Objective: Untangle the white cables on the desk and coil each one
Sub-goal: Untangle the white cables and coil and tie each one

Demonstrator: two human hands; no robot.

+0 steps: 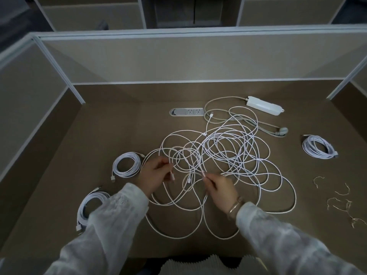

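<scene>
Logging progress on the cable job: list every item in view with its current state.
Tangled cables: loose, still knotted.
Left coil: wound.
Near-left coil: wound.
Right coil: wound.
Power strip: unplugged, cord loose.
Twist ties: scattered, unused.
Left hand: pinching a cable.
Right hand: pinching a cable.

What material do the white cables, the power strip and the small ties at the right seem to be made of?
Tangled white cables: probably a flexible plastic or rubber jacket, smooth and matte; they curl loosely.
Power strip: likely hard white plastic, slightly glossy with a moulded shape.
Small ties: perhaps thin paper-covered wire, since they keep bent shapes; too small to confirm.
</scene>
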